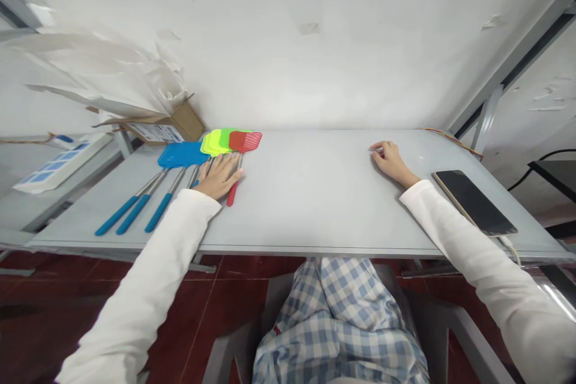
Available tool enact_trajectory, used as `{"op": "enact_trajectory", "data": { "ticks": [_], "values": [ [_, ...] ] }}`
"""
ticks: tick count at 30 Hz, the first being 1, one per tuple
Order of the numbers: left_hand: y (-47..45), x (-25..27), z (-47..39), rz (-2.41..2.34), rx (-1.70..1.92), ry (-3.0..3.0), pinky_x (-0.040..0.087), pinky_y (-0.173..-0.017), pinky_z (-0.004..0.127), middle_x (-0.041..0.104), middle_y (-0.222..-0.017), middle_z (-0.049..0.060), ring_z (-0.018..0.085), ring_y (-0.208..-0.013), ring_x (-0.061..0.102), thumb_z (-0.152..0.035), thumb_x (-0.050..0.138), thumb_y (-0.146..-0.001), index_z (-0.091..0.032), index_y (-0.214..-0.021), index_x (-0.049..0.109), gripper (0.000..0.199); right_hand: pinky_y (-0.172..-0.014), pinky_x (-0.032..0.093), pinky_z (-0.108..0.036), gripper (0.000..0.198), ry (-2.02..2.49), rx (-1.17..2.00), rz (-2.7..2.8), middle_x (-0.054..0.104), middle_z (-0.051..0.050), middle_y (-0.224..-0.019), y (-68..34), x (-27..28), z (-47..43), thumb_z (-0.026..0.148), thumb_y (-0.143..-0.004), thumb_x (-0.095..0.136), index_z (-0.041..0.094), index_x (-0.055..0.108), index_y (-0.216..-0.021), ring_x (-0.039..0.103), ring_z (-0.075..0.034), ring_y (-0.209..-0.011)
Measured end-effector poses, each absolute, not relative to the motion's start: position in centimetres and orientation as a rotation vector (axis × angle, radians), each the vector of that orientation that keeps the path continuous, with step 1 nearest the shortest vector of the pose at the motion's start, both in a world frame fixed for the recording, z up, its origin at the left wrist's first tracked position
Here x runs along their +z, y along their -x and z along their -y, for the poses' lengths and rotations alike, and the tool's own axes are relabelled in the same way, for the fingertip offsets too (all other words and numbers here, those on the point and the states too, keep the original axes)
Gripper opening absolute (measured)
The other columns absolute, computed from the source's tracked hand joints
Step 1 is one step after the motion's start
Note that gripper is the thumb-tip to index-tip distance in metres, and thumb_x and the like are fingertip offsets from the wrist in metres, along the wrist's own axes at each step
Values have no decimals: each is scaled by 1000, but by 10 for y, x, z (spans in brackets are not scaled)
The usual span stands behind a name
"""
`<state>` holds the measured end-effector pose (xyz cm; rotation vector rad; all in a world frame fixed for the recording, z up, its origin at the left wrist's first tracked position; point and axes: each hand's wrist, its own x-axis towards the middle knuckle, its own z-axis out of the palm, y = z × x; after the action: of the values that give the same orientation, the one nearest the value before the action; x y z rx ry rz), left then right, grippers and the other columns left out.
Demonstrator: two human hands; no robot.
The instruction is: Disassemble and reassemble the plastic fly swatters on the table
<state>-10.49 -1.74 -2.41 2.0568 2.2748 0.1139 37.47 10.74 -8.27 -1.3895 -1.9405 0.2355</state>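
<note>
A row of fly swatters with metal shafts lies overlapping on the left part of the table. The blue fly swatters (180,155) are leftmost, their blue handles (132,214) pointing toward the front edge. Beside them come the yellow fly swatters (212,143), a green fly swatter (225,139) and, at the right end, a red fly swatter (245,141). My left hand (218,177) rests flat with fingers spread across the shafts below the yellow and green heads, hiding part of them. On the right, my right hand (390,162) rests on the tabletop, fingers loosely bent and holding nothing.
The grey table (306,204) meets a white wall behind. An opened cardboard box (186,123) and white bags (112,72) stand at the back left. A phone (474,201) with a cable lies right of my right forearm. A power strip (63,162) is at far left.
</note>
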Motion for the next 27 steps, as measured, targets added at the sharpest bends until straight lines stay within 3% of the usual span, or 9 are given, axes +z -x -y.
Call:
{"op": "enact_trajectory", "data": {
  "ticks": [5,9,12,18,27],
  "values": [
    [60,-4,37,-2112,242,-2289,6,-124,46,17,-166,11,25,-154,10,-51,24,-97,-14,-154,32,68,-98,41,-56,18,1366,225,1989,59,-15,-101,-374,-81,-106,26,-82,48,22,59,-96,52,-31,-101],
    [3,2,44,-1648,215,-2471,10,-124,45,26,-164,8,21,-152,19,-53,26,-98,-21,-148,41,61,-102,36,-58,20,1348,177,2053,60,-15,-101,-372,-82,-105,26,-82,47,21,59,-97,52,-33,-105],
    [-33,-8,25,-1484,152,-2470,13,-123,47,28,-163,12,23,-151,23,-54,31,-96,-19,-145,44,61,-103,34,-59,22,1369,145,2066,59,-16,-106,-370,-83,-105,26,-82,47,21,60,-100,50,-35,-110],
    [-70,-36,-50,-1582,272,-2449,18,-123,41,27,-162,17,23,-151,22,-39,33,-97,-9,-148,39,60,-100,35,-60,27,1515,118,1990,58,-18,-121,-364,-81,-100,26,-82,47,21,61,-104,49,-37,-114],
    [-72,-53,-71,-1652,323,-2395,15,-124,39,26,-163,11,20,-152,20,-38,27,-99,-13,-152,34,59,-99,38,-55,34,1595,102,2137,60,-20,-122,-358,-69,-88,27,-88,36,16,56,-113,51,-36,-114]
  ]
}}
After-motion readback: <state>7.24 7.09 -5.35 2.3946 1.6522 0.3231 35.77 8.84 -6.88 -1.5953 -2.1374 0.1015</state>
